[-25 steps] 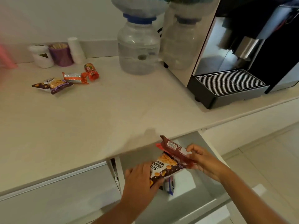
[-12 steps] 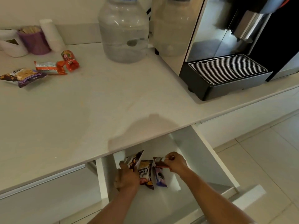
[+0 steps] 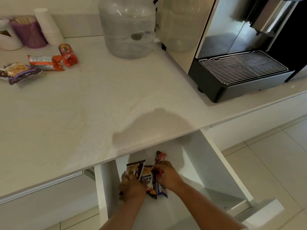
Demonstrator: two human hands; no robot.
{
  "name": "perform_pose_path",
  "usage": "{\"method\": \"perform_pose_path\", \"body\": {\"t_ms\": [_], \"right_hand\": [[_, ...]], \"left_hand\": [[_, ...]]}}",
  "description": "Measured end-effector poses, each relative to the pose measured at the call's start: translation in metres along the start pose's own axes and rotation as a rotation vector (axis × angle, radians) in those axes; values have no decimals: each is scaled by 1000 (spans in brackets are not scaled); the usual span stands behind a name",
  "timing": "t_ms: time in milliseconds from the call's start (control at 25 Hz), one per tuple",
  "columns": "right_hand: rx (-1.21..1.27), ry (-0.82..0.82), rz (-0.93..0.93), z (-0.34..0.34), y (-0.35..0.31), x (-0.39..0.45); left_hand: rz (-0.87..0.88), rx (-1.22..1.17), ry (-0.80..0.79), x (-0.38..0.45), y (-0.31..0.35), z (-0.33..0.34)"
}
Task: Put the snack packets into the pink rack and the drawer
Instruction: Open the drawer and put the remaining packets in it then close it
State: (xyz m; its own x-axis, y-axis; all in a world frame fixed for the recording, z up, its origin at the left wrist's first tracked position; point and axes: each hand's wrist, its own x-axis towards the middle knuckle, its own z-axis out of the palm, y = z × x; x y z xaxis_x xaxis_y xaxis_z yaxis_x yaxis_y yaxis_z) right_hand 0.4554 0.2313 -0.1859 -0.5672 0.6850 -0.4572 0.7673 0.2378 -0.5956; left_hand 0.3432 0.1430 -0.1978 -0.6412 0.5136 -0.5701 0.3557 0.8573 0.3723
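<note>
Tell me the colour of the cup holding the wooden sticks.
Purple cup, at the counter's back left in the head view.

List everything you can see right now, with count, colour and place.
Snack packets on counter: three or four, red, orange and purple, far left.
Snack packets in drawer: about four, brown, orange, red and blue, between the hands.
Drawer: one, white, open under the counter.
Counter: one, off-white.
Water jar: one, clear, back centre.
Coffee machine: one, black and steel, right.
Purple cup: one, back left, holding sticks.
White cup stack: one, beside it.
Left hand: grips a brown packet.
Right hand: grips a red packet.
</note>
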Motion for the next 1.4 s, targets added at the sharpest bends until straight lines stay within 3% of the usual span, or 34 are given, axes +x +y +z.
{"method": "perform_pose_path", "body": {"t_ms": [200, 320, 440, 560, 680, 760, 880, 960, 1120, 1240, 1400], "right_hand": [[33, 55, 63, 3, -2, -1], [-89, -55, 177, -11, -3, -1], [-213, -162, 159, -34, -21, -11], [-154, 175, 51, -70, -66, -39], [-62, 638, -195, -96, -119, -63], [-105, 701, -367, -98, -149, -61], [-177, 483, -452, -75, -176, -33], [-187, 423, -435, -60, -191, -13], [-65, 419, -386, -43, -225, 20], [-49, 408, -403, -36, -255, 54], [-108, 452, -399, -29, -297, 111]], "left_hand": [[290, 209, 38, -9, 16, -2], [359, 141, -5, -31, 36, -9], [624, -7, -28, -65, 44, -36], [945, -95, 59, -88, 40, -90], [1077, -147, 292, -85, 31, -145], [1056, -174, 465, -69, 22, -175], [883, -297, 617, -38, -3, -215], [711, -367, 647, -17, -31, -237], [536, -181, 739, 27, -87, -279], [381, -195, 774, 56, -106, -316], [340, -111, 780, 99, -108, -358]]}}
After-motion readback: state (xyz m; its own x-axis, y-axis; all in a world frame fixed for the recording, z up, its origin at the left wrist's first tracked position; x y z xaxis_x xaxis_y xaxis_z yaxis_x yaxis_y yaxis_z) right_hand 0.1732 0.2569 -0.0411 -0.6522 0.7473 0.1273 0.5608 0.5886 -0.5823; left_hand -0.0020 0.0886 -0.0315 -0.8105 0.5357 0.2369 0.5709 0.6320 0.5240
